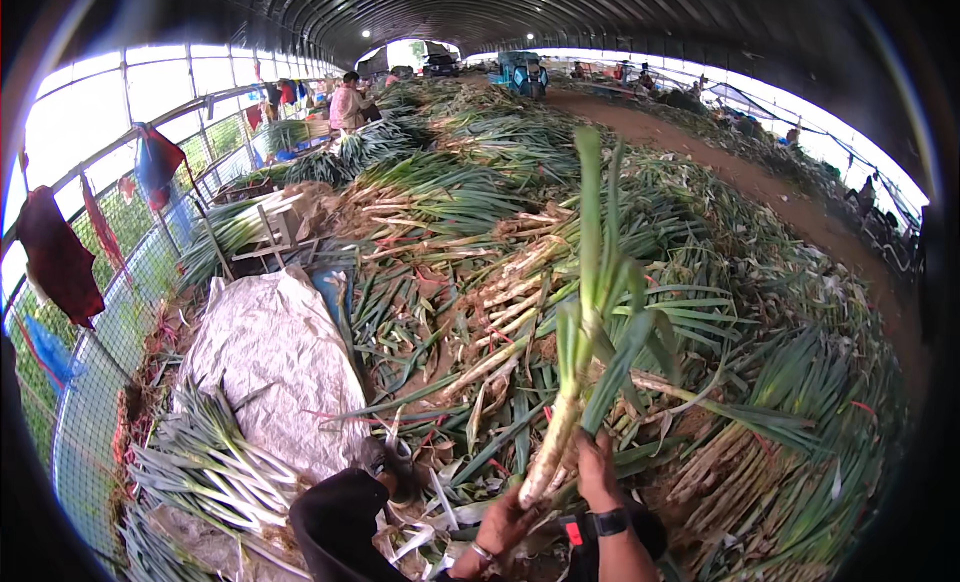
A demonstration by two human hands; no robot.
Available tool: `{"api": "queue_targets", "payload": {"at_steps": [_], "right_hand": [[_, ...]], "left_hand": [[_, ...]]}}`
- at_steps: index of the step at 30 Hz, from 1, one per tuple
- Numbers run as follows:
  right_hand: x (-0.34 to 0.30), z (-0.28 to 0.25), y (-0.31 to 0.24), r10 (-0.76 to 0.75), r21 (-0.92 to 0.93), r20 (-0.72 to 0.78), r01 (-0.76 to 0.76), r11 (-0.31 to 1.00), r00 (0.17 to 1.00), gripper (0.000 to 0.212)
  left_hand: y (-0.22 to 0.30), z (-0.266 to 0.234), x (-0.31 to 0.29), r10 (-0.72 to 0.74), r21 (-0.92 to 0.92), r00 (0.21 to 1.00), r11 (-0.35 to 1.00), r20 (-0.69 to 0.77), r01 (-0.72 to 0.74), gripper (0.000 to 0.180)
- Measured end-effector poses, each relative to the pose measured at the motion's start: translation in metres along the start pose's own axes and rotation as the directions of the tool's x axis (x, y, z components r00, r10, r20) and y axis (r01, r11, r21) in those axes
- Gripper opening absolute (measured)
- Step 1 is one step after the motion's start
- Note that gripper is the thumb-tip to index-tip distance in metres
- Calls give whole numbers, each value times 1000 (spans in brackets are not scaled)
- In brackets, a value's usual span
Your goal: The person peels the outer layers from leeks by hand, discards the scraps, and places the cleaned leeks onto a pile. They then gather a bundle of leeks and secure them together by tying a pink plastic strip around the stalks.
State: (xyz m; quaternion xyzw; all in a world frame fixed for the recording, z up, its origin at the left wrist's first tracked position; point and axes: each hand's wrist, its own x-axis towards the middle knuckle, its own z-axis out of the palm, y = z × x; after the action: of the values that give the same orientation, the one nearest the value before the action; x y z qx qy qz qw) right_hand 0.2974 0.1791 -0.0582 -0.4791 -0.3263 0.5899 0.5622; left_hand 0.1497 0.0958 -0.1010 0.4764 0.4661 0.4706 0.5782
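A large green onion (553,440) with a thick pale stalk and long green leaves stands tilted in front of me, its top pointing up and slightly right. My left hand (505,525) is closed round the root end of the stalk. Beside the stalk, my right hand (598,474) pinches one of its drooping green leaves (617,374). The fingertips of the right hand are partly hidden. Peeled green onions (222,470) with clean white stems lie in a pile at my left.
A silvery sheet (275,367) covers the ground at left. Unpeeled green onions (735,472) lie in bundles at right and ahead. A mesh fence (110,452) runs along the left. Farther off, a person (348,104) sits near a wooden crate (285,225); a blue vehicle (523,74) stands beyond.
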Motion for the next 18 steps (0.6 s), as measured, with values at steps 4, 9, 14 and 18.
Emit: {"api": "queue_targets", "payload": {"at_steps": [4,9,14,18], "right_hand": [[6,-16,-27,-76,-762,85,114,637,993,56],[0,-14,-52,-272,-131,171,296,946,947,67],[-7,-23,-54,-88,420,68,51,906,994,49],[-2,-22,-40,-112,422,4,100,901,994,45]], "left_hand": [[36,-38,-1,147,462,987,881,-72,-97,37],[5,-45,-23,153,420,984,890,94,-178,40],[-24,-27,-32,-197,596,943,803,269,-2,50],[14,-8,21,-128,198,917,979,378,56,68]]}}
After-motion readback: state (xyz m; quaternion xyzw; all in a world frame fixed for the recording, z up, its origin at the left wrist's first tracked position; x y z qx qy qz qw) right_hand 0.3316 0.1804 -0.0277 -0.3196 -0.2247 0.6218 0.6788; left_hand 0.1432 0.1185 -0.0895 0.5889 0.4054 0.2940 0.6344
